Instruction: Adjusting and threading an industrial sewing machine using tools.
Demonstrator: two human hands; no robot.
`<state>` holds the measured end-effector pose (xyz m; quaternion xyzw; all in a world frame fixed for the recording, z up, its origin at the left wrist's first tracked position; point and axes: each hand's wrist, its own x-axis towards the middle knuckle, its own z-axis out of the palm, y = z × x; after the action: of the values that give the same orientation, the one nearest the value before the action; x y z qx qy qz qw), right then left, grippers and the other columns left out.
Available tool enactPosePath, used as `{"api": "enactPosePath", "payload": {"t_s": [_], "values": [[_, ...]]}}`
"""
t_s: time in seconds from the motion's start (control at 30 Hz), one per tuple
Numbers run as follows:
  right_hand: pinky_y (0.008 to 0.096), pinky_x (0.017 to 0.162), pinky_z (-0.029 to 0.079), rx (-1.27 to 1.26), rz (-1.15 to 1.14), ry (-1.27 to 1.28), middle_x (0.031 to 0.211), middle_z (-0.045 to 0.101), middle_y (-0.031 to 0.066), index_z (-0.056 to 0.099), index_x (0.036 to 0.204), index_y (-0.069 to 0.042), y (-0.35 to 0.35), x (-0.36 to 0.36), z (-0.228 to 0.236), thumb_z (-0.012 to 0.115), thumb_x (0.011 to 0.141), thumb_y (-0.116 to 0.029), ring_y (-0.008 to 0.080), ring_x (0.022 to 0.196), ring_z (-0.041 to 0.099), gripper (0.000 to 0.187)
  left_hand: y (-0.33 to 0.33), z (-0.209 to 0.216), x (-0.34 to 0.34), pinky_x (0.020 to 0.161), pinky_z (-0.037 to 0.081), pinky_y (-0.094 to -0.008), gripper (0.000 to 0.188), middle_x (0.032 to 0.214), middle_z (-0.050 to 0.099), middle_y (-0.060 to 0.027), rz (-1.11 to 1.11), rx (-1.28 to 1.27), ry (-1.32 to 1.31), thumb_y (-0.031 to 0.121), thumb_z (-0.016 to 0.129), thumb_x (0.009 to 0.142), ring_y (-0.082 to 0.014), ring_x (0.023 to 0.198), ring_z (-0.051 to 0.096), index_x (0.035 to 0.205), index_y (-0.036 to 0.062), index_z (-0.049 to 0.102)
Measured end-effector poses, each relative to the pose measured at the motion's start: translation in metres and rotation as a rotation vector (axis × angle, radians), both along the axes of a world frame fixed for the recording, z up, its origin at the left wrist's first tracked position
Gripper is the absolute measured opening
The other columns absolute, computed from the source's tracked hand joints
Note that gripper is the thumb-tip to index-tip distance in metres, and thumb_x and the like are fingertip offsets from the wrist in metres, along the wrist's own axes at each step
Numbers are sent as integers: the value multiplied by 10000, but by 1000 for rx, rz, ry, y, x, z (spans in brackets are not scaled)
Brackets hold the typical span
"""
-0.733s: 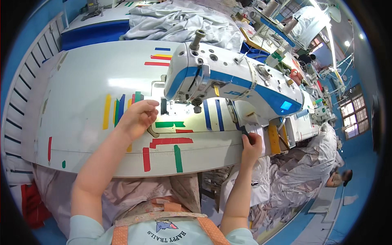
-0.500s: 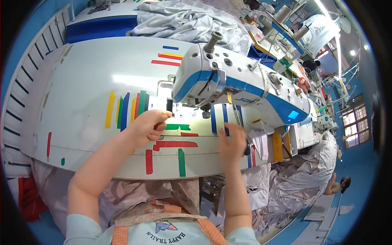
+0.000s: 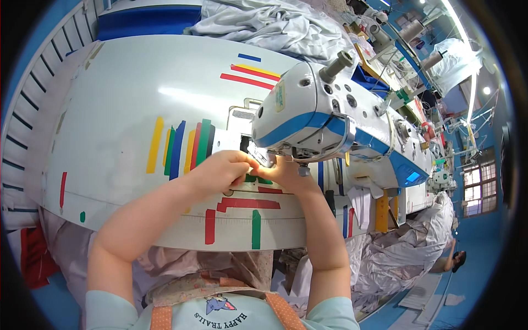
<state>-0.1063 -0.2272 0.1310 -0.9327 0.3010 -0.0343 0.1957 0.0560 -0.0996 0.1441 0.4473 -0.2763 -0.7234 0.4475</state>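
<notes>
A white and blue sewing machine [image 3: 330,118] stands on the white table [image 3: 126,102]. Just in front of its needle area, my left hand [image 3: 228,168] is closed in a pinch, fingertips close to the black opening in the bed. Beside it, under the machine's head, my right hand [image 3: 286,173] has its fingertips nearly meeting the left ones. What either hand grips, if anything, is too small or hidden. The right hand's fingers are partly covered by the machine head. Strips of green tape [image 3: 256,230] and red tape [image 3: 250,204] lie on the table near my wrists.
Several coloured tape strips [image 3: 176,149] are stuck left of the machine bed. Grey fabric [image 3: 269,30] is heaped behind the table, and white cloth [image 3: 404,242] is piled at the right. Thread cones [image 3: 410,32] stand at the back right. A person [image 3: 452,258] is far off at the right.
My right hand has moved left from the machine's right side to beside my left hand under the head. The left hand stays pinched near the bed. The view has shifted slightly.
</notes>
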Motion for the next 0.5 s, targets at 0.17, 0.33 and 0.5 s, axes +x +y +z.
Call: {"api": "enactPosePath", "payload": {"t_s": [0.17,0.33,0.5], "values": [[384,784,491,139,-345,-9,989,619,156,600,1037,-14,18,-10,3,702,751,-448,255,910,606,529,9,-6,13,503,353,-214,202,609,472,30,198,-159,-643,104,481,888,-45,548,415,967,15,644],[346,741,496,27,-149,-46,1007,608,140,634,973,-37,20,-48,12,726,745,-212,233,828,612,302,19,-4,19,555,411,-257,140,649,550,-19,200,-210,-879,49,530,851,-88,593,494,933,28,642],[300,597,478,-240,-297,-415,771,629,111,645,861,-14,21,-100,35,651,759,-12,223,679,609,102,24,-16,16,635,484,-359,101,779,626,-116,240,-597,-1258,51,564,809,-285,718,613,882,57,633]]}}
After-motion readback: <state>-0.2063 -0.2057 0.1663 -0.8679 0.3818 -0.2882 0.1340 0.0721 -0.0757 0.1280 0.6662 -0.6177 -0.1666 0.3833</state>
